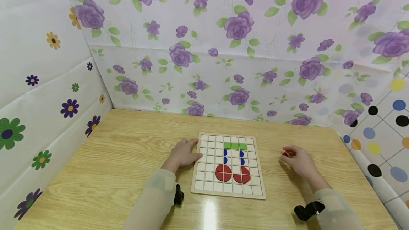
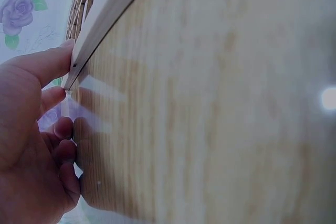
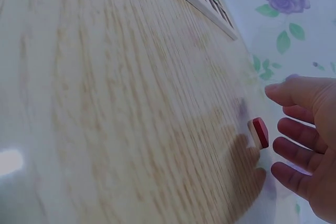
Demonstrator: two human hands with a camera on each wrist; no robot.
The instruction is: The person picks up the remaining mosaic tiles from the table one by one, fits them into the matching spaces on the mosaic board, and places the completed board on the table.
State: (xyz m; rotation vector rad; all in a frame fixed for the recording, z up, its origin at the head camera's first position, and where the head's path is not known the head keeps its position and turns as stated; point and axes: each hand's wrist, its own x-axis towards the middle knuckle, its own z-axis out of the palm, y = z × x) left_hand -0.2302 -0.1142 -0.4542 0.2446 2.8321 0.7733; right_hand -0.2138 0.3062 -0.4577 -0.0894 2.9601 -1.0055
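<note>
A wooden grid board [image 1: 228, 194] lies on the table between the hands. Three green squares [image 1: 234, 146] form a row on it, with blue half-discs [image 1: 225, 160] in two columns below. Under these sit a full red disc of quarter pieces [image 1: 219, 177] and a second, three-quarter red disc [image 1: 245, 178]. My left hand [image 1: 182, 154] touches the board's left edge with thumb and index finger, the other fingers loosely bent. To the board's right, my right hand [image 1: 300, 160] hovers around a loose red piece [image 3: 261, 132], which lies on the table just off the spread fingers.
The wooden table [image 1: 143, 141] ends at a flower-print cloth wall [image 1: 179, 91] behind. Patterned cloth also rises at the left and right sides. Black wrist mounts [image 1: 309, 211] sit on both forearms.
</note>
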